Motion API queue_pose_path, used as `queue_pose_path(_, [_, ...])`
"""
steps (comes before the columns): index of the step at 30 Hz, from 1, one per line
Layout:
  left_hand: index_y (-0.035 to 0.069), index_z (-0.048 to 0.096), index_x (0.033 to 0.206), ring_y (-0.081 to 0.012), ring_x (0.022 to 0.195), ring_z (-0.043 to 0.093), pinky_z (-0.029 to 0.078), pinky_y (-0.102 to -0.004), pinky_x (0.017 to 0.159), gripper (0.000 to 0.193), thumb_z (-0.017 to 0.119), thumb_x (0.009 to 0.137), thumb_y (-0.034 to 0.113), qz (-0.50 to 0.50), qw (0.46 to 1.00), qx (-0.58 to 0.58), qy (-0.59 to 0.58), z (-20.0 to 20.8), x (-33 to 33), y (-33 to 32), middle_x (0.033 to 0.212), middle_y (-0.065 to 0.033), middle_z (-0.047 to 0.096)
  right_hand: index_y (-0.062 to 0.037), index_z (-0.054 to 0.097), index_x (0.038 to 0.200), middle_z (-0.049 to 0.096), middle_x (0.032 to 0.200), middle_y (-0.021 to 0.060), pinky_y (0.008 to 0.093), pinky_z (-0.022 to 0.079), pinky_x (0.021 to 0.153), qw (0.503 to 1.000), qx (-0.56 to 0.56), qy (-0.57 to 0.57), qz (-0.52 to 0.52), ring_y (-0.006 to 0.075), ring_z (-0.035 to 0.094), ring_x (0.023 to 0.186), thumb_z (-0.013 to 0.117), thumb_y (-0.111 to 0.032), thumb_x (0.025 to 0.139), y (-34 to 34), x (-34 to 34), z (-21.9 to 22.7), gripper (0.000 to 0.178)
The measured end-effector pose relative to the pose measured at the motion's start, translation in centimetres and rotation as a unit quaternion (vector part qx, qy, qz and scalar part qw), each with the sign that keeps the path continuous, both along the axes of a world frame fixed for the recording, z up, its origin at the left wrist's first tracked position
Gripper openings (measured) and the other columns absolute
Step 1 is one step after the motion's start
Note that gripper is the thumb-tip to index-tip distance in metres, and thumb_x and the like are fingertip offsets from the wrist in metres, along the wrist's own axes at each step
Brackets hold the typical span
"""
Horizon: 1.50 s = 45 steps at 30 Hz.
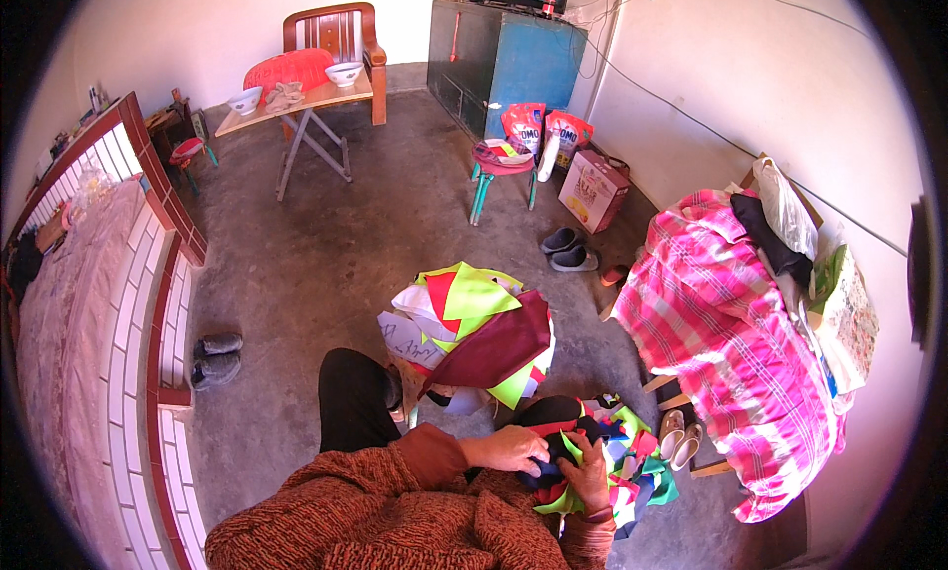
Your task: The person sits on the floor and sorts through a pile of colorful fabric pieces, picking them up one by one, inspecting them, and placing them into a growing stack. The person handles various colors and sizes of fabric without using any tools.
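My left hand (513,450) is over my lap, its fingers closed on the edge of a dark cloth scrap (561,450). Facing it, my right hand (590,474) has its thumb and fingers bent around the same scrap. Under and beside my right hand lies a loose heap of cloth scraps (632,459) in green, red, white, blue and neon yellow. In front of my knees, a larger pile of cloth pieces (479,338) rests on a low support mostly hidden beneath it. Maroon, neon yellow and white pieces show on top.
To the right is a pink checked cloth (726,343) draped over furniture, with beige shoes (679,439) beside it. Ahead stand a small stool (502,160), a carton (594,190) and dark slippers (570,249). A folding table (306,106) holds bowls. On the left runs a tiled bed platform (123,373).
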State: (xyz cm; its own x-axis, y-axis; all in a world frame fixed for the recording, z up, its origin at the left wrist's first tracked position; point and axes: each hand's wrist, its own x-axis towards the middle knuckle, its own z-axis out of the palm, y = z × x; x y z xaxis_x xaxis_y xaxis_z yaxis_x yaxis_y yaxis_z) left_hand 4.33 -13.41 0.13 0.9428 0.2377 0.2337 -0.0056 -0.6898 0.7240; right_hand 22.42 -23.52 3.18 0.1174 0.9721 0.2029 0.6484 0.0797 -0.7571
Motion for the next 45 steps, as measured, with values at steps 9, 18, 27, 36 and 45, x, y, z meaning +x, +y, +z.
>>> queue_pose_path(9, [-0.001, 0.059, 0.092, -0.033, 0.096, 0.052, 0.043, -0.0407, 0.084, 0.028, 0.066, 0.077, 0.022, -0.103, 0.994, -0.017, -0.022, 0.0, 0.8, -0.2, 0.096, -0.0129, 0.056, -0.0105, 0.062, 0.105, 0.055, 0.091, 0.024, 0.0435, 0.047, 0.073, 0.994, -0.058, -0.088, -0.034, 0.0412, 0.057, 0.087, 0.067, -0.003, 0.065, 0.0, 0.8, -1.6, 0.041])
queue_pose_path(18, [-0.001, 0.06, 0.092, -0.0329, 0.096, 0.052, 0.042, -0.0411, 0.085, 0.03, 0.066, 0.074, 0.023, -0.074, 0.996, -0.007, -0.04, -1.1, 1.0, -0.2, 0.102, -0.0131, 0.058, -0.0066, 0.064, 0.09, 0.064, 0.085, 0.0168, 0.0405, 0.047, 0.079, 0.993, 0.005, -0.031, -0.109, 0.0354, 0.061, 0.08, 0.057, 0.003, 0.068, 0.1, 1.2, -2.9, 0.025])
queue_pose_path(27, [-0.002, 0.06, 0.09, -0.0351, 0.105, 0.051, 0.041, -0.0438, 0.09, 0.03, 0.066, 0.078, 0.024, -0.084, 0.995, -0.026, -0.049, -0.8, 0.5, 0.5, 0.113, -0.0178, 0.055, -0.0007, 0.057, 0.091, 0.057, 0.08, 0.0017, 0.0255, 0.043, 0.067, 0.958, 0.008, 0.248, -0.146, 0.0113, 0.051, 0.075, 0.053, 0.001, 0.079, -0.1, 1.4, -2.5, 0.013])
queue_pose_path(36, [-0.004, 0.058, 0.087, -0.0343, 0.102, 0.053, 0.042, -0.0419, 0.088, 0.031, 0.068, 0.08, 0.024, -0.14, 0.981, -0.132, -0.038, 2.9, -0.9, 1.4, 0.107, -0.0176, 0.058, -0.0022, 0.054, 0.096, 0.052, 0.079, 0.0004, 0.0247, 0.04, 0.061, 0.935, -0.019, 0.319, -0.151, 0.0105, 0.046, 0.068, 0.045, 0.002, 0.078, -0.5, 2.7, -6.3, 0.021])
queue_pose_path(45, [-0.004, 0.056, 0.105, -0.0234, 0.096, 0.054, 0.042, -0.0355, 0.085, 0.035, 0.066, 0.083, 0.021, -0.118, 0.96, -0.251, -0.026, 3.7, -2.1, 2.0, 0.102, -0.012, 0.057, -0.0024, 0.052, 0.106, 0.051, 0.083, 0.0009, 0.0235, 0.039, 0.058, 0.938, 0.004, 0.285, -0.199, 0.0098, 0.046, 0.069, 0.042, 0.002, 0.08, -0.1, 1.8, -7.2, 0.028])
